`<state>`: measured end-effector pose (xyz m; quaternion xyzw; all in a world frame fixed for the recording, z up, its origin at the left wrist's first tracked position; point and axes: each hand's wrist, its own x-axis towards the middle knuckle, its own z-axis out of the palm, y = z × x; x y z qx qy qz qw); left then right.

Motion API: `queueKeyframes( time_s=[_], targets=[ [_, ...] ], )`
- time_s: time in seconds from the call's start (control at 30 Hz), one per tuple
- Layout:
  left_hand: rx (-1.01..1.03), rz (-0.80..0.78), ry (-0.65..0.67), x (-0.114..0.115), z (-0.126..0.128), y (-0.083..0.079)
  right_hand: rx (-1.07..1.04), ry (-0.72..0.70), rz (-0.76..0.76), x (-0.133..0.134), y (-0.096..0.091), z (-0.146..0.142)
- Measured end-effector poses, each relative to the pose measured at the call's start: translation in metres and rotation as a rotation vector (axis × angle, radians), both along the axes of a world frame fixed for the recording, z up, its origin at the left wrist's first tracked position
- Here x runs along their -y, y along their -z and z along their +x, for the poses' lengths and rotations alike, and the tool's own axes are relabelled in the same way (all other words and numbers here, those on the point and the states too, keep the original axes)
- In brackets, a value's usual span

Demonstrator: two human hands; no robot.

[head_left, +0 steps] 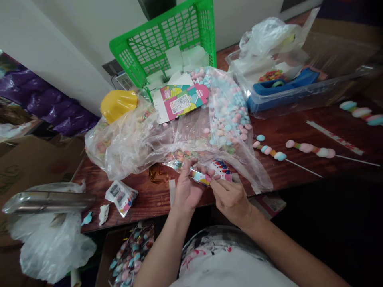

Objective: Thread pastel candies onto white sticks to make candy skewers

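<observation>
Both of my hands meet at the near edge of the brown wooden table (299, 131). My left hand (187, 187) is closed around a small colourful printed packet (201, 176). My right hand (230, 197) pinches the other end of the same packet, next to a white piece with red and blue stripes (221, 166). Just beyond my fingers lies a big clear plastic bag (227, 115) full of pink, blue and white candies.
Candy skewers (308, 148) lie on the table to the right. A green basket (167, 44) leans at the back, beside a yellow scoop (118, 104) and a clear tub holding a blue tape dispenser (284, 85). A box of wrapped skewers (131, 255) sits below.
</observation>
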<state>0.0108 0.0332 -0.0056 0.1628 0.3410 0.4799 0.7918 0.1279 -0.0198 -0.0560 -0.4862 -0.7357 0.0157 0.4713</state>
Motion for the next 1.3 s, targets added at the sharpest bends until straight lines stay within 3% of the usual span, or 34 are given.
queueKeyframes(
  time_s=[0.2, 0.4, 0.57, 0.7, 0.77, 0.9, 1.0, 1.1, 1.23, 1.3],
  targets=[
    [-0.014, 0.096, 0.003, 0.014, 0.013, 0.011, -0.194, 0.006, -0.074, -0.002, -0.004, -0.002],
    [-0.043, 0.041, -0.02, 0.025, 0.027, 0.009, -0.308, 0.033, -0.041, -0.002, -0.004, 0.001],
    [-0.069, 0.024, -0.018, 0.03, 0.035, 0.011, -0.298, 0.031, -0.018, -0.001, -0.003, -0.006],
    [-0.107, 0.007, 0.041, 0.024, 0.02, 0.015, -0.157, -0.077, -0.038, 0.001, -0.006, 0.006],
    [-0.134, 0.005, 0.157, 0.02, 0.007, 0.015, -0.051, -0.084, 0.005, 0.001, -0.015, 0.02],
    [-0.115, 0.021, 0.533, 0.018, -0.014, 0.009, 0.198, -0.068, 0.131, -0.006, -0.044, 0.045],
    [-0.077, -0.004, 0.918, 0.024, -0.019, 0.003, 0.497, -0.311, 0.209, -0.016, -0.061, 0.051],
    [-0.104, 0.001, 1.26, 0.031, -0.019, 0.002, 0.652, -0.554, 0.245, -0.022, -0.064, 0.051],
    [-0.449, 0.18, 1.312, 0.032, -0.026, 0.003, 0.815, -0.701, -0.096, -0.018, -0.064, 0.048],
    [-0.706, 0.439, 1.235, 0.032, -0.032, 0.002, 0.827, -0.704, -0.317, -0.018, -0.067, 0.044]
  ],
)
